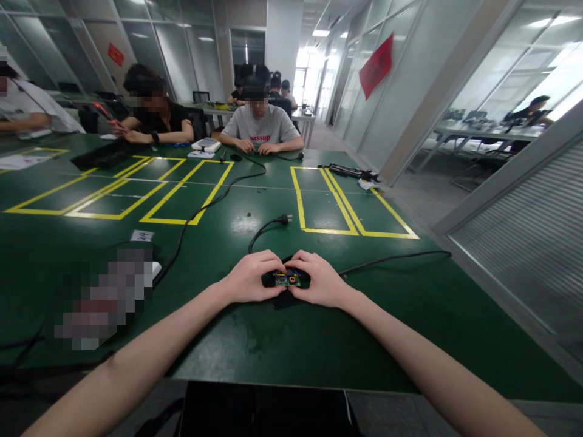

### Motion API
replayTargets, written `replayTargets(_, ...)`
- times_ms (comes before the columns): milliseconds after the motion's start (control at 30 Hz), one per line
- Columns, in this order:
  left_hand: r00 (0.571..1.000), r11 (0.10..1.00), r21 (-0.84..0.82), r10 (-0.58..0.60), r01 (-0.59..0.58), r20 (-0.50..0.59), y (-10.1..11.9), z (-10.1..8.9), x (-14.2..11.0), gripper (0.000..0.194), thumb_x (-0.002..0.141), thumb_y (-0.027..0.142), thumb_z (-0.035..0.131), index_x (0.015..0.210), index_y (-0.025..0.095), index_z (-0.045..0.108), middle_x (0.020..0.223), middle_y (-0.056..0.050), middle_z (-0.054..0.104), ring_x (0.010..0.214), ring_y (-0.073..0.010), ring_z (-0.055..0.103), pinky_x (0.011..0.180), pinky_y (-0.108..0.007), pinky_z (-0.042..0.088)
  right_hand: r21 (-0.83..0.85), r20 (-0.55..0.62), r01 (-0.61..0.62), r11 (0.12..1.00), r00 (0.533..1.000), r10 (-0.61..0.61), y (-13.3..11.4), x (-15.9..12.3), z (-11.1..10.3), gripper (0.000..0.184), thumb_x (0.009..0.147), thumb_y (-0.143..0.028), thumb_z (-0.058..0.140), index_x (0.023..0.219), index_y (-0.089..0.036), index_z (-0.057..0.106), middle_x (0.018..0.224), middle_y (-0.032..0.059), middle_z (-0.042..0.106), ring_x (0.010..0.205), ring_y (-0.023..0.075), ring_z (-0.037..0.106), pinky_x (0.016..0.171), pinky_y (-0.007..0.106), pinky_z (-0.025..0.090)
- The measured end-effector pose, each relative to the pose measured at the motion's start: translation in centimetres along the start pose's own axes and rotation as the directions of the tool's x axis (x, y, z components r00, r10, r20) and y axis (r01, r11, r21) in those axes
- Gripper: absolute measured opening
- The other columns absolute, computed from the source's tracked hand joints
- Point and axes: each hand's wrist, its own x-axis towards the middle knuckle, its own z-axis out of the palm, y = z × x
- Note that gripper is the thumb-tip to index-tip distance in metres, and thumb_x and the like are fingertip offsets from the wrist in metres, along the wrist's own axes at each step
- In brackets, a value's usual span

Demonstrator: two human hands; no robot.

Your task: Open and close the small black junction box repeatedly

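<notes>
Between my two hands is a small green circuit board point(291, 280) with a copper-coloured coil and a few thin wires. My left hand point(252, 276) grips its left end, thumb below and fingers above. On the opposite end, my right hand point(321, 279) closes round it in the same way. Dark material shows round the board inside both grips; its kind I cannot make out. Under the hands, a flat black piece point(285, 299) lies on the green table point(255, 340). Just beyond them rests a black power plug point(285, 219) on a short cord.
A black cable point(396, 261) runs off to the right, and another cable point(186, 227) crosses at left. Yellow tape rectangles point(325, 231) mark the tabletop. A blurred-out object point(107, 300) lies at left. A folded black tripod-like item point(350, 172) is far right. Several people sit opposite.
</notes>
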Motion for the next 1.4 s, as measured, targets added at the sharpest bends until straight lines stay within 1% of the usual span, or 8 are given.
replayTargets(233,1.0,1.0,-0.001,0.006,-0.006,-0.019,-0.2,-0.2,-0.1,0.016,0.088,0.03,0.07,0.099,0.018,0.071,0.099,-0.008,0.074,0.092,-0.0209,0.07,0.08,-0.03,0.056,-0.059,-0.031,0.026,0.998,0.999,-0.028,0.3,0.0,0.1,0.054,0.076,-0.03,0.077,0.125,-0.011,0.067,0.114,0.0157,0.063,0.104,0.0313,0.059,0.094,0.051,0.055)
replayTargets(400,0.998,0.998,-0.02,-0.063,0.063,0.016,-0.4,-0.1,-0.2,0.017,0.089,0.032,0.071,0.1,0.019,0.071,0.102,-0.007,0.074,0.092,-0.0206,0.071,0.081,-0.03,0.056,-0.057,-0.084,0.009,0.998,0.996,-0.014,0.5,-0.2,0.5,0.059,0.077,-0.033,0.078,0.132,-0.018,0.063,0.123,0.0148,0.061,0.111,0.0322,0.058,0.099,0.054,0.053)
replayTargets(667,0.984,0.981,-0.081,-0.177,0.179,0.03,-0.6,-0.1,-0.2,0.017,0.09,0.028,0.072,0.105,0.021,0.072,0.11,-0.006,0.069,0.099,-0.0205,0.068,0.09,-0.032,0.055,-0.021,-0.041,0.006,1.0,0.999,-0.007,0.2,-0.3,0.4,0.048,0.076,-0.032,0.082,0.12,-0.022,0.067,0.12,0.0114,0.062,0.109,0.0298,0.057,0.097,0.051,0.052)
replayTargets(800,0.981,0.978,-0.084,-0.19,0.192,0.031,-0.9,-0.2,-0.3,0.016,0.089,0.027,0.073,0.104,0.021,0.074,0.108,-0.006,0.068,0.098,-0.0204,0.068,0.09,-0.032,0.055,-0.03,-0.093,-0.069,0.997,0.994,0.065,-0.8,-0.4,1.0,0.039,0.08,-0.03,0.078,0.117,-0.022,0.068,0.115,0.0109,0.062,0.106,0.0294,0.058,0.093,0.05,0.054)
replayTargets(1000,0.979,0.972,-0.122,-0.198,0.202,0.045,-1.1,-0.3,-0.2,0.016,0.091,0.021,0.069,0.107,0.02,0.074,0.109,-0.007,0.068,0.1,-0.0201,0.068,0.093,-0.033,0.055,-0.023,-0.133,-0.137,0.99,0.982,0.133,-1.2,-0.4,1.5,0.036,0.081,-0.033,0.08,0.114,-0.021,0.07,0.111,0.0098,0.064,0.103,0.0281,0.063,0.091,0.047,0.057)
replayTargets(1167,0.984,0.964,-0.199,-0.168,0.175,0.052,-1.2,-0.4,-0.1,0.028,0.089,0.01,0.062,0.112,0.019,0.075,0.114,-0.009,0.07,0.107,-0.0203,0.068,0.099,-0.035,0.055,-0.004,-0.141,-0.18,0.984,0.974,0.177,-1.1,-0.3,1.6,0.032,0.083,-0.034,0.079,0.112,-0.023,0.072,0.109,0.0069,0.063,0.096,0.024,0.067,0.087,0.04,0.059)
replayTargets(1300,0.984,0.963,-0.204,-0.178,0.176,0.007,-0.9,-0.4,0.0,0.031,0.087,0.006,0.057,0.107,0.019,0.076,0.111,-0.008,0.073,0.105,-0.0195,0.069,0.1,-0.035,0.055,-0.006,-0.148,-0.189,0.982,0.971,0.186,-1.1,-0.3,1.6,0.03,0.085,-0.032,0.076,0.113,-0.023,0.072,0.109,0.0063,0.063,0.091,0.022,0.069,0.084,0.038,0.059)
replayTargets(1400,0.981,0.97,-0.172,-0.183,0.171,-0.059,-0.7,-0.2,0.0,0.022,0.09,0.01,0.059,0.099,0.019,0.076,0.106,-0.008,0.073,0.1,-0.0193,0.07,0.095,-0.034,0.057,-0.009,-0.168,-0.183,0.983,0.969,0.179,-1.0,-0.3,1.3,0.039,0.085,-0.034,0.075,0.122,-0.024,0.068,0.116,0.0078,0.061,0.09,0.0218,0.069,0.083,0.037,0.059)
